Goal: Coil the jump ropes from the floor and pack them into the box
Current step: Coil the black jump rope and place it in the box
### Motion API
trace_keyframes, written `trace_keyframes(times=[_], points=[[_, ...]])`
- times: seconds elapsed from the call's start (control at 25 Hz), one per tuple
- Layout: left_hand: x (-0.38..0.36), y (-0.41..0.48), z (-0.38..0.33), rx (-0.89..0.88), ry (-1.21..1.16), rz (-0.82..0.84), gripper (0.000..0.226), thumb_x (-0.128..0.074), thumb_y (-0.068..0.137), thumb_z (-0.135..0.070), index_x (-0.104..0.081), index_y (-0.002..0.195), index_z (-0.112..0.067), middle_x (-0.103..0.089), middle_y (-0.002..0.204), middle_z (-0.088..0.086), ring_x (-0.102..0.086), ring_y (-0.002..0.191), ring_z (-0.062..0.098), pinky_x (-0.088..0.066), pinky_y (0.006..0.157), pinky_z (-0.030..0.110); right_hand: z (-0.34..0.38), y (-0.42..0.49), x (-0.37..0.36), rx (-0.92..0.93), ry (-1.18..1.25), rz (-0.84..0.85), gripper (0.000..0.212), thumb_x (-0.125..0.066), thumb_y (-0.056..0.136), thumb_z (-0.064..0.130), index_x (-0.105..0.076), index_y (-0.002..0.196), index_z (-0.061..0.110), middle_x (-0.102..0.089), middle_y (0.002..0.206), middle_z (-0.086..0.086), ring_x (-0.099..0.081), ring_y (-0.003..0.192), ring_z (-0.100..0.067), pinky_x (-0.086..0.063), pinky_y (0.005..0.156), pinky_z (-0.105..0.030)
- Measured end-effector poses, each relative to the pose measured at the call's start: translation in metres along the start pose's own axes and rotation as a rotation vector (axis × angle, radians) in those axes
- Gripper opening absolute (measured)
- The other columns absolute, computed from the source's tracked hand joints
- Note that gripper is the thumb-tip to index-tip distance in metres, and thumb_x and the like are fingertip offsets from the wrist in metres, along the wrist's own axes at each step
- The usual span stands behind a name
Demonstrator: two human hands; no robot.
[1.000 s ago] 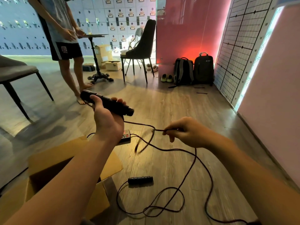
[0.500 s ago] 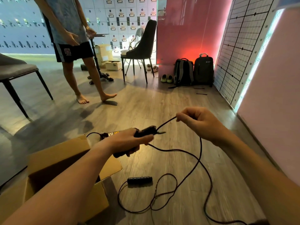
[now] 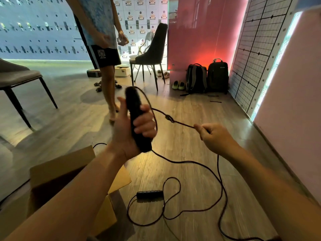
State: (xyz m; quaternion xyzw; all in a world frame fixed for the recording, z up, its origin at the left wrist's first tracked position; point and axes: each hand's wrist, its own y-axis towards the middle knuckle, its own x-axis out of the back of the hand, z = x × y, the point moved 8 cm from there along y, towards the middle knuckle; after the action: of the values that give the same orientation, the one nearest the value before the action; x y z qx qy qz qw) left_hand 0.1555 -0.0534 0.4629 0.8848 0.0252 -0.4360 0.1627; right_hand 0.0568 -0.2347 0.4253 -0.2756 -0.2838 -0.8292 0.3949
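Note:
My left hand (image 3: 132,131) grips a black jump rope handle (image 3: 134,108) held nearly upright above the floor. A thin black rope (image 3: 175,121) runs from the handle's top, through a small knot, to my right hand (image 3: 213,136), which pinches it taut. More rope (image 3: 205,168) hangs from the handle's lower end and trails in loose loops over the wood floor. The second black handle (image 3: 149,194) lies flat on the floor below my hands. An open cardboard box (image 3: 57,169) stands at the lower left, partly behind my left forearm.
A barefoot person (image 3: 104,54) stands just beyond my hands. A grey chair (image 3: 15,79) is at the left, a black chair (image 3: 152,53) at the back. Two backpacks (image 3: 207,77) and shoes (image 3: 178,85) lean by the red wall. A pink wall runs along the right.
My left hand has lifted the handle and turned it upright. My right hand has pulled the rope out to the right, drawing it taut. The standing person has stepped closer.

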Motion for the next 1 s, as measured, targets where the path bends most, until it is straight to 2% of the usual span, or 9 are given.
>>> trace_keyframes(times=[0.16,0.24,0.32,0.4,0.52,0.64,0.76,0.88,1.0], points=[[0.038,-0.012,-0.041,-0.457,-0.109,-0.331,0.055,-0.039,0.095,-0.065,-0.052,0.114,-0.015,-0.053,0.074,-0.002,-0.053,0.063,0.010,-0.050,0.071,0.023,0.003,-0.011,-0.022,-0.043,-0.068,0.329,0.046,-0.046,0.091,0.060,-0.075,0.081,0.026,-0.066,0.063,-0.005,-0.049,0.050,-0.022,-0.054,0.074,-0.043],[0.052,-0.020,-0.049,-0.602,-0.077,-0.484,0.048,-0.036,0.100,-0.057,-0.049,0.116,-0.014,-0.055,0.076,0.002,-0.057,0.066,0.014,-0.052,0.077,0.027,0.016,-0.015,-0.021,0.008,-0.028,0.349,0.032,-0.051,0.093,0.052,-0.074,0.099,0.031,-0.064,0.071,0.011,-0.053,0.059,-0.012,-0.052,0.072,-0.033],[0.058,-0.023,-0.055,-0.680,-0.100,-0.545,0.044,-0.035,0.102,-0.053,-0.047,0.114,-0.012,-0.057,0.074,0.004,-0.057,0.064,0.015,-0.053,0.076,0.028,0.029,-0.013,-0.016,0.078,-0.001,0.303,0.023,-0.052,0.099,0.039,-0.068,0.107,0.027,-0.060,0.078,0.013,-0.053,0.068,-0.005,-0.044,0.069,-0.025],[0.060,-0.023,-0.060,-0.722,-0.145,-0.548,0.044,-0.035,0.102,-0.052,-0.048,0.111,-0.011,-0.057,0.072,0.004,-0.056,0.062,0.016,-0.053,0.073,0.028,0.037,-0.012,-0.014,0.144,-0.064,0.277,0.025,-0.048,0.101,0.037,-0.067,0.095,0.023,-0.053,0.068,0.008,-0.047,0.060,-0.009,-0.042,0.063,-0.027],[0.061,-0.025,-0.065,-0.754,-0.160,-0.556,0.048,-0.033,0.101,-0.054,-0.053,0.101,-0.010,-0.057,0.073,0.004,-0.057,0.060,0.016,-0.054,0.068,0.026,0.036,-0.010,-0.015,0.157,-0.144,0.272,0.037,-0.040,0.104,0.039,-0.059,0.077,0.021,-0.050,0.065,0.002,-0.046,0.061,-0.014,-0.045,0.066,-0.034],[0.063,-0.035,-0.074,-0.811,-0.208,-0.556,0.048,-0.031,0.102,-0.053,-0.052,0.095,-0.010,-0.056,0.070,0.003,-0.057,0.055,0.015,-0.052,0.064,0.025,0.025,-0.004,0.000,0.105,-0.171,0.190,0.043,-0.038,0.105,0.035,-0.056,0.070,0.016,-0.050,0.062,0.004,-0.046,0.059,-0.012,-0.037,0.063,-0.029],[0.071,-0.046,-0.083,-0.857,-0.229,-0.599,0.045,-0.033,0.103,-0.050,-0.049,0.093,-0.010,-0.057,0.069,0.004,-0.058,0.055,0.015,-0.053,0.067,0.026,0.023,-0.006,0.006,0.131,-0.142,0.178,0.037,-0.046,0.102,0.039,-0.063,0.074,0.021,-0.051,0.058,0.006,-0.047,0.054,-0.007,-0.041,0.061,-0.027],[0.083,-0.053,-0.086,-0.884,-0.114,-0.729,0.039,-0.036,0.103,-0.048,-0.046,0.097,-0.011,-0.056,0.074,0.004,-0.058,0.062,0.017,-0.054,0.079,0.032,0.046,-0.017,0.000,0.277,-0.037,0.228,0.014,-0.059,0.097,0.033,-0.063,0.083,0.034,-0.057,0.060,0.013,-0.052,0.056,-0.002,-0.042,0.056,-0.013],[0.085,-0.049,-0.083,-0.746,0.301,-0.849,0.034,-0.039,0.103,-0.045,-0.050,0.098,-0.013,-0.055,0.073,0.002,-0.057,0.066,0.017,-0.054,0.075,0.031,0.070,-0.025,0.006,0.389,0.009,0.154,0.026,-0.056,0.099,0.028,-0.059,0.075,0.039,-0.059,0.060,0.024,-0.053,0.055,0.000,-0.041,0.055,-0.009]])
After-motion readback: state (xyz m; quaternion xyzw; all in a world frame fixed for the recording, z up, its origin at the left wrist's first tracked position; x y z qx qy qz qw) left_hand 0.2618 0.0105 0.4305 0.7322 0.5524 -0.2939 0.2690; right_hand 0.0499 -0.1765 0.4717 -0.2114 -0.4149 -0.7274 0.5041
